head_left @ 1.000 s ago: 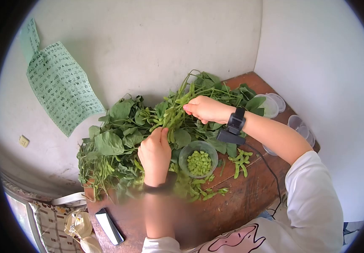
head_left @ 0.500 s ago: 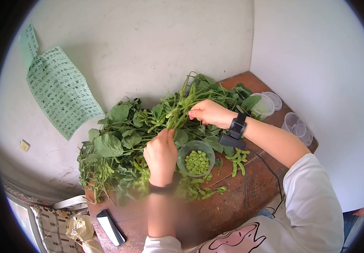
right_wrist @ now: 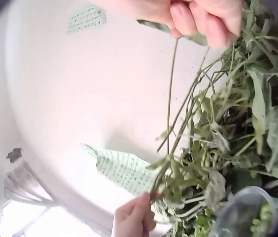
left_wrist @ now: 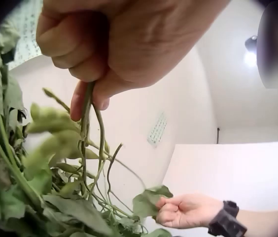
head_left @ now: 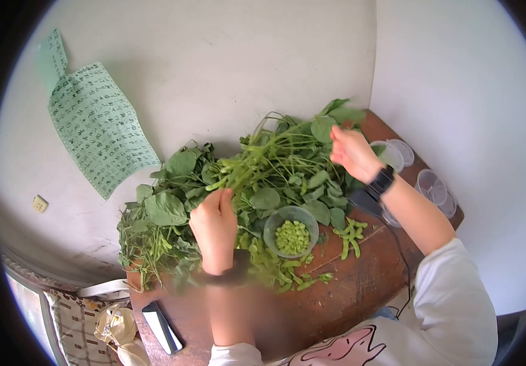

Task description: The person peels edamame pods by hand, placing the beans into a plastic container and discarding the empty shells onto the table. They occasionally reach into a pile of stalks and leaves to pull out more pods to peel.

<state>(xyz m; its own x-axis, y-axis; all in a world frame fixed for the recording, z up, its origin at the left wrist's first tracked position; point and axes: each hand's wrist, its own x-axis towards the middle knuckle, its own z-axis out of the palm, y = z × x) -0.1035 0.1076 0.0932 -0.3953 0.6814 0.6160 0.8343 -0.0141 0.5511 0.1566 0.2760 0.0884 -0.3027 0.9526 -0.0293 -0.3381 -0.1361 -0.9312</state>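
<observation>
My left hand point(head_left: 214, 229) grips the lower end of a soybean stalk point(left_wrist: 86, 123) between thumb and curled fingers, with green pods hanging from it in the left wrist view. Over at the right, my right hand point(head_left: 355, 155) pinches a leaf point(left_wrist: 146, 202) by its long thin stem, fingers curled. Below both hands lies a big heap of leafy soybean plants point(head_left: 181, 165). A clear plastic bowl point(head_left: 269, 245) of shelled green soybeans point(head_left: 292, 238) stands in front of the heap. Loose pods point(head_left: 352, 235) lie at its right, and more pods point(head_left: 293, 280) lie before it.
Clear plastic tubs point(head_left: 433, 186) and lids stand along the table's right edge. A phone point(head_left: 163, 328) rests at the front left corner. Handwritten green paper point(head_left: 95, 122) hangs on the wall behind. A black cable point(head_left: 408, 262) runs down from the right wrist.
My right hand has moved away to the right from the stalk, drawing a leaf outward. The left hand keeps its grip on the stalk and has shifted slightly left.
</observation>
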